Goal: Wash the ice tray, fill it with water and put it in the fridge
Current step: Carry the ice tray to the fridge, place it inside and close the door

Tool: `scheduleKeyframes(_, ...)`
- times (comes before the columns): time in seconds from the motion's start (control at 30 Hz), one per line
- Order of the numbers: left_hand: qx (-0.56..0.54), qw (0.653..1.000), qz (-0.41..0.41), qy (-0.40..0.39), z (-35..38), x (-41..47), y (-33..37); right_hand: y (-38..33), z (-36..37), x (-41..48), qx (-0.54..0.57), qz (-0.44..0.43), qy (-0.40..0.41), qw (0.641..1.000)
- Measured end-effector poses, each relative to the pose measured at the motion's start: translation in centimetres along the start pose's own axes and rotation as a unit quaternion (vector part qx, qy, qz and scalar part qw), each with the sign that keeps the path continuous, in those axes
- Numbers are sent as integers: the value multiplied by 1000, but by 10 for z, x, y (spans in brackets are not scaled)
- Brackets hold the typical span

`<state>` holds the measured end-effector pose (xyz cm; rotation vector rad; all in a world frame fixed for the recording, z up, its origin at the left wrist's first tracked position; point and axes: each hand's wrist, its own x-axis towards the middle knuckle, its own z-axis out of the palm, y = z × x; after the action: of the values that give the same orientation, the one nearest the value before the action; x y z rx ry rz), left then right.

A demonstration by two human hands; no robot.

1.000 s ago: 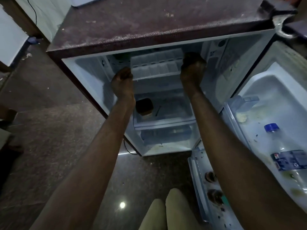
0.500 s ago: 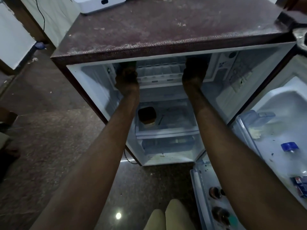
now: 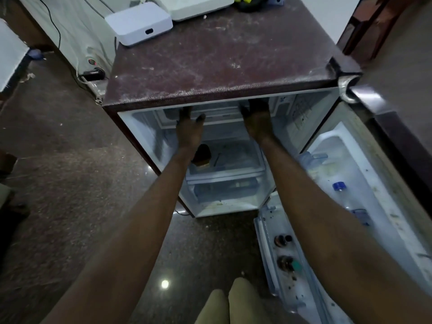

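The white ice tray (image 3: 221, 114) lies deep in the freezer slot at the top of the small open fridge (image 3: 222, 66). Only a thin strip of the tray shows under the fridge's brown top. My left hand (image 3: 189, 129) is at its left end, thumb spread toward the middle. At the right end is my right hand (image 3: 257, 121). The fingertips of both hands are hidden under the top edge. Water in the tray cannot be made out.
A dark container (image 3: 203, 155) sits on the fridge shelf below my left wrist. The open door (image 3: 364, 174) swings right, holding a blue-capped bottle (image 3: 339, 186) and small jars (image 3: 283, 240). White boxes (image 3: 140, 22) rest on the fridge top. My knees (image 3: 231, 302) are at the bottom.
Both hands have pushed the ice tray further back into the freezer slot, so most of it is now hidden. My head has risen and shows more of the fridge top.
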<state>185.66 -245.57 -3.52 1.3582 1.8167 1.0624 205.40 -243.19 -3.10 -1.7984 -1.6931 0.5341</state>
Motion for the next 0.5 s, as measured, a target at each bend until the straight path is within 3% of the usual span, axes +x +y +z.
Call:
scheduleKeyframes(0.1,81,995,28,-59,-6,-59,21,-21,-27,-43,-106,-52,-78,990)
scheduleKeyframes(0.2,144,985,65,-68,-4,-108,40,-36,-46,-80,-171,-87,-131,973)
scheduleKeyframes(0.33,156,979,112,-75,4,-154,58,-44,-67,-115,-213,-124,-135,960)
scheduleKeyframes(0.5,162,970,160,-84,5,-205,73,-43,-101,-152,-223,-154,-81,959)
